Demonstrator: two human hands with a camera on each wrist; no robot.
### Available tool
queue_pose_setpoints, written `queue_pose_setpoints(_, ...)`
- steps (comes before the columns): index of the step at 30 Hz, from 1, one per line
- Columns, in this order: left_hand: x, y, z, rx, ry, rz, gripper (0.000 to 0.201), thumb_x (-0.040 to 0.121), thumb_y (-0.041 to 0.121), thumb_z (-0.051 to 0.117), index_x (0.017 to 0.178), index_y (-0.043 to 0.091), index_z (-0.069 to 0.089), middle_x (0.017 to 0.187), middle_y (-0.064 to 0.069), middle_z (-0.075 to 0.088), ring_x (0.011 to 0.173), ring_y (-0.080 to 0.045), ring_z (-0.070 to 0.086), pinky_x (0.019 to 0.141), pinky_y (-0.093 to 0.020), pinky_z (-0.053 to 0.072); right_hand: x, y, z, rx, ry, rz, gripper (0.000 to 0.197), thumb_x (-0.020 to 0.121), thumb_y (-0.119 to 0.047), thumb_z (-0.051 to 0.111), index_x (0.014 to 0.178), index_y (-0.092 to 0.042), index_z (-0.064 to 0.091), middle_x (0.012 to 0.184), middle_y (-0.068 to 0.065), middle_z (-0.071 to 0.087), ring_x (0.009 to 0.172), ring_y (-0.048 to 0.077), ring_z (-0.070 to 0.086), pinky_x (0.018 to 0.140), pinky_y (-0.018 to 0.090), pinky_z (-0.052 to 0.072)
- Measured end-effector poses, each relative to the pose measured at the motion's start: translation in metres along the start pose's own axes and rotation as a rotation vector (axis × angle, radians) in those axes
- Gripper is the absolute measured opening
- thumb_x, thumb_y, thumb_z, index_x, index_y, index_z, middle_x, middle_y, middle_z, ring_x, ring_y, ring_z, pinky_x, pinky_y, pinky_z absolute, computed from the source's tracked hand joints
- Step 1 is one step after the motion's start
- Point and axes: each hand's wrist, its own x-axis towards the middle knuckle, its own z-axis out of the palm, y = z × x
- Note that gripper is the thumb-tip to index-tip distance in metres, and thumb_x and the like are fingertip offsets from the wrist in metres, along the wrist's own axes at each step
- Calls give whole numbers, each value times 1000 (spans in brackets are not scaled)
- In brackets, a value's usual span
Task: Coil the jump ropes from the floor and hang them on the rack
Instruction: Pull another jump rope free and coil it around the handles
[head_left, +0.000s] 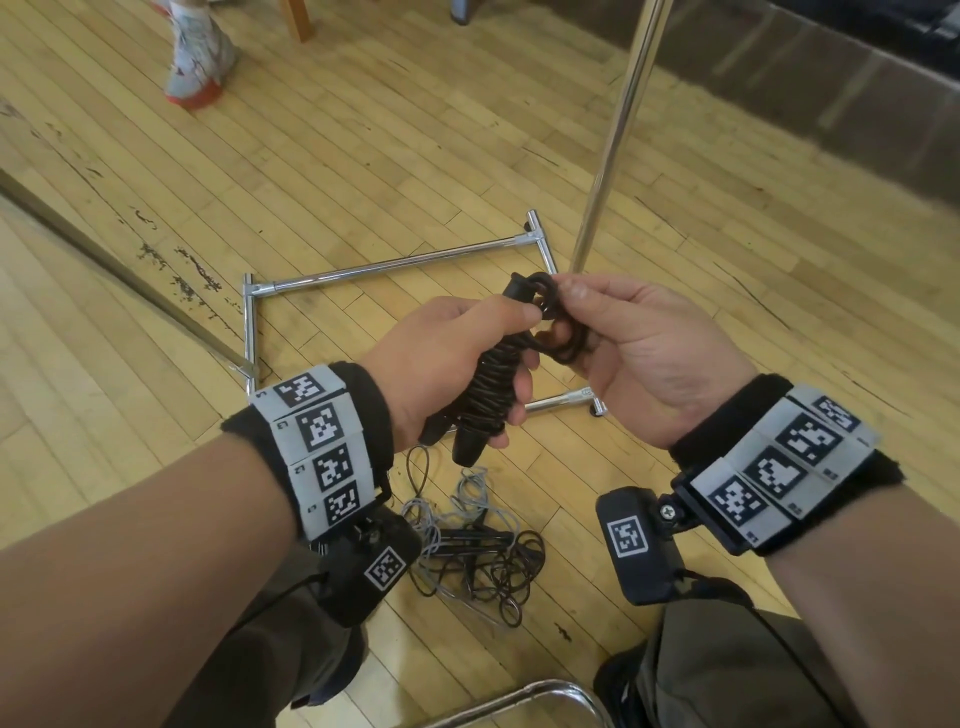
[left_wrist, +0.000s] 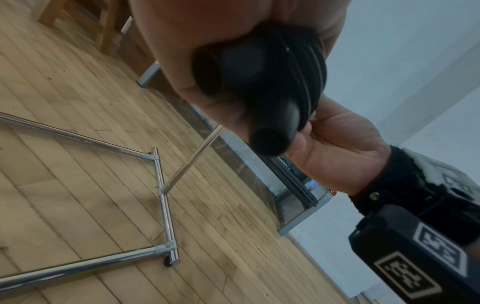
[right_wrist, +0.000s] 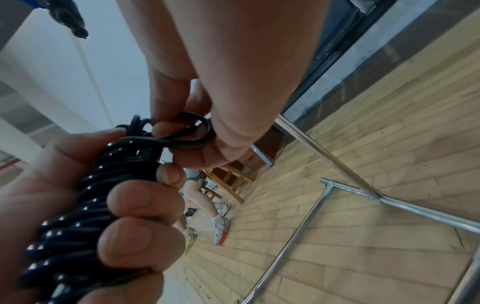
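1. One black rope (head_left: 488, 379) is nearly coiled: its cord is wound tightly round the two handles, and only a small end loop (right_wrist: 193, 131) at the top stays loose. It is not yet on the rack (head_left: 395, 265).
2. More ropes (head_left: 472, 545), grey and dark, lie tangled on the floor (head_left: 363, 156) below the wrists, so by my reckoning most of the task is left.
3. The left hand (head_left: 447, 364) is curled round the wound bundle, with the handle ends poking out below the palm.
4. The right hand (head_left: 639, 338) pinches the end loop between thumb and fingertips, just beside the left thumb.
5. The rope is held in the air between both hands, above the rack's chrome base; the rack's upright pole (head_left: 618, 135) rises just behind the right hand.
6. Left to do, as I judge it: secure the loop, hang this rope, then coil the pile.
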Motion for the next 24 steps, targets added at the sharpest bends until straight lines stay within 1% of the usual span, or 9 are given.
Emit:
queue_pose_setpoints(4,1,-1,-2,10,31,-11,38,85,43,67,86,5,71,72,-17,69,61,-31,68,56,-41,59,-3,-8,-3,-45,-56,60,27,104,-10,49,116,0,72,102,18,70,78,18,66,82,33,58)
queue_pose_setpoints(7,1,0,-1,22,38,-12,37,87,42,66,86,6,71,72,-17,69,61,-31,67,56,-41,59,-4,-11,-5,-42,-78,75,29,104,-3,45,118,1,71,107,19,74,84,20,71,86,34,59)
queue_pose_setpoints(10,0,2,1,41,32,-1,34,89,41,65,94,7,67,72,-17,69,60,-31,67,56,-41,59,-5,-10,-5,-56,-68,73,27,101,1,50,116,-1,72,103,15,76,81,18,71,80,29,62)
queue_pose_setpoints(12,-1,3,3,52,13,7,33,92,41,63,101,10,59,73,-18,69,61,-33,67,55,-41,59,-4,-9,-5,-53,-21,71,23,98,2,54,112,-2,73,100,14,75,73,17,68,73,27,61)
queue_pose_setpoints(14,-2,4,5,59,-10,17,31,93,41,62,102,13,53,73,-18,69,61,-34,66,54,-42,59,-4,-9,-4,-31,21,63,18,94,2,58,106,-3,71,100,16,73,66,16,66,64,24,60)
queue_pose_setpoints(17,-4,5,6,71,-44,29,32,95,39,60,110,11,55,74,-19,69,61,-35,66,53,-43,59,-3,-9,-4,16,18,48,17,84,-3,65,100,-5,69,103,19,70,63,16,63,60,22,58)
queue_pose_setpoints(18,-5,6,6,70,-53,33,34,97,38,59,114,9,56,74,-19,69,61,-34,66,52,-43,60,-3,-8,-3,22,13,43,15,84,-3,65,98,-6,69,102,19,69,62,16,63,60,22,57)
queue_pose_setpoints(21,-5,5,5,57,-57,31,40,98,38,57,121,5,57,75,-19,69,61,-34,67,52,-42,59,-3,-7,-3,23,14,36,10,94,0,60,95,-10,62,98,15,66,62,15,62,61,22,57)
queue_pose_setpoints(24,-5,4,4,31,-52,22,45,98,40,58,121,2,56,76,-20,69,61,-35,67,52,-42,59,-3,-5,-3,16,-6,36,10,93,0,61,93,-10,61,95,14,65,61,15,62,59,21,57)
